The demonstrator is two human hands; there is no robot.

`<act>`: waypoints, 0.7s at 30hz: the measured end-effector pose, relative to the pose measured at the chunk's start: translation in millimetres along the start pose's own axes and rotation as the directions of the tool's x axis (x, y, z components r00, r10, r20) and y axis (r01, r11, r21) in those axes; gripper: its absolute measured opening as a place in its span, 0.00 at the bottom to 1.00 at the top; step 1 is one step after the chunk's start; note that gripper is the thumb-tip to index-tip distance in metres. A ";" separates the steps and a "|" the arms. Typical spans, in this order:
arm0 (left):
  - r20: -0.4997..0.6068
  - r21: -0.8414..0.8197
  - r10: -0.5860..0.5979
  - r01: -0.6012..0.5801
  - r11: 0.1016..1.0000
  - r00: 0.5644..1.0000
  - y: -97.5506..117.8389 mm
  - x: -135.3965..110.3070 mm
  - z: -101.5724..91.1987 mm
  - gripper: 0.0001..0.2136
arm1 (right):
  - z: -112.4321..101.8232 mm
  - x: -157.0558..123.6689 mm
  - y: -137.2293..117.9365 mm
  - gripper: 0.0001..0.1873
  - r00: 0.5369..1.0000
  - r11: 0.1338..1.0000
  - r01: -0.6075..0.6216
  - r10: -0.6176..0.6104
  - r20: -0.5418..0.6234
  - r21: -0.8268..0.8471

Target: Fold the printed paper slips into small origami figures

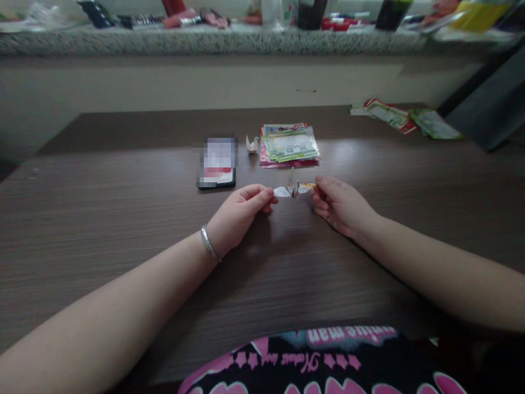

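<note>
Head view: folded paper piece (292, 189) at frame centre, just below the paper stack (291, 146). Left hand (241, 210) pinches its whitish end, right hand (342, 205) its yellowish end, middle uncovered. Risks, as judged: paper looks thin, so pulling too hard could rip an end or undo folds; uneven tugging could skew the middle. Smaller folded figure (251, 145) sits upper centre, left of stack.

In dim, greyish light, we see glare across the far tabletop (348, 152), soft shadow beneath the left forearm (135, 301), blurred print on the folded paper (293, 189), smeared clutter (479, 16) at the top corners and pixelation masking a dark-edged device (218, 158).
</note>
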State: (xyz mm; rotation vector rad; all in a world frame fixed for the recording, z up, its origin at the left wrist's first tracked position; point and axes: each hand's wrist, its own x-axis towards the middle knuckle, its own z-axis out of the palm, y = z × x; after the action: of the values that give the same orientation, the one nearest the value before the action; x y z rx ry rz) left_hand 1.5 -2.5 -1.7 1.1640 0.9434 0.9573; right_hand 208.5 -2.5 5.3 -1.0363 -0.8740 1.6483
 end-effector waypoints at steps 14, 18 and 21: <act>-0.050 0.383 0.062 -0.038 0.923 0.997 11.0 -6.0 5.3 0.14 | 2.5 -4.8 7.2 0.14 0.923 0.753 0.370 -0.366 0.120 -0.544; -0.029 0.450 0.050 -0.031 0.892 0.998 16.0 -8.2 6.1 0.15 | 4.6 -5.1 8.5 0.14 0.916 0.721 0.376 -0.382 0.119 -0.582; 0.003 0.500 0.050 -0.045 0.865 0.999 19.3 -10.3 6.2 0.15 | 5.1 -4.1 9.8 0.11 0.910 0.695 0.387 -0.396 0.126 -0.607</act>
State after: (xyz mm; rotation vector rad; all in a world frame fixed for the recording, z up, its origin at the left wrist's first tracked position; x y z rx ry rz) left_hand 2.1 -11.5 19.1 1.6263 1.2204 0.7740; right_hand 201.1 -9.6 -0.5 -1.1822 -1.5787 0.9870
